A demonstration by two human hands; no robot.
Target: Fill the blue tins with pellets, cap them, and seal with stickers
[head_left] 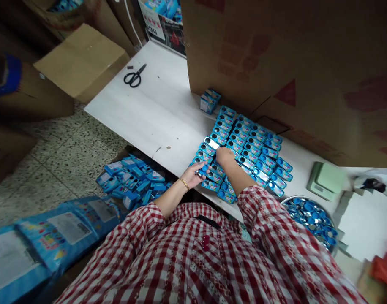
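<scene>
My left hand (196, 175), with a gold bangle at the wrist, is at the front edge of the white table, closed on small blue round caps (203, 168). Just beyond it, my right hand (224, 156) is closed and reaches down onto the rows of small blue boxes. What its fingers hold, if anything, is hidden. The blue boxes (253, 147) lie side by side in several slanting rows. Many show a dark round opening at one end; others show a blue or silvery disc there. Some boxes are covered by my right hand and forearm.
A metal bowl (331, 217) of blue and silver caps stands at the right, near a pale green scale (326, 180). Black scissors (134, 77) lie far left on the table (143, 114). A large carton (276, 55) walls the back. Blue boxes (133, 177) heap below the front edge.
</scene>
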